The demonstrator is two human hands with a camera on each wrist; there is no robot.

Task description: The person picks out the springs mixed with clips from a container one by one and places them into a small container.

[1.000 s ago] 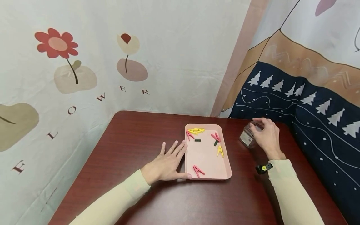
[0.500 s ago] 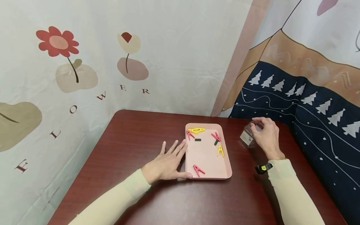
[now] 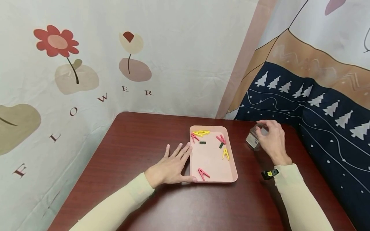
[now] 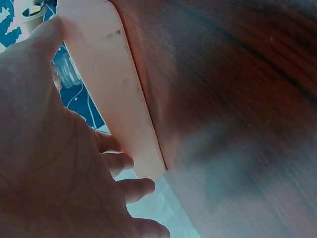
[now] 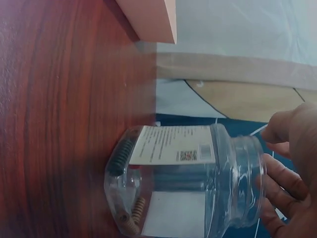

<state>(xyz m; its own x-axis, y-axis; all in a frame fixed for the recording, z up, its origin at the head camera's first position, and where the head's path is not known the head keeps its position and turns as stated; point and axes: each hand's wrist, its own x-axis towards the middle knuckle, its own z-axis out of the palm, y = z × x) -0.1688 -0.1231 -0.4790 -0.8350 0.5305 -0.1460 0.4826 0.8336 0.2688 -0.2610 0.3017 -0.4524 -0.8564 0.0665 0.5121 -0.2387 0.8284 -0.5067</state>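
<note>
A shallow pink tray (image 3: 214,166) lies on the dark red table. In it are pink clothespins (image 3: 203,174), yellow clothespins (image 3: 225,154) and two small dark springs (image 3: 202,142). My left hand (image 3: 170,166) lies at the tray's left side, fingers spread and straight, thumb at the near corner; its fingertips touch the tray wall (image 4: 106,74) in the left wrist view. To the tray's right stands a clear plastic jar (image 5: 183,176) with a white label and no lid on its mouth. My right hand (image 3: 272,141) holds the jar by its rim. A dark spring (image 5: 120,156) and brown springs (image 5: 136,218) lie inside.
The table (image 3: 138,138) meets a pale curtain (image 3: 179,64) printed with flowers at the back. A dark blue cloth with white trees (image 3: 284,86) hangs close behind and to the right of the jar.
Both hands, the tray and the jar stay where they are. Only the head view shifts slightly.
</note>
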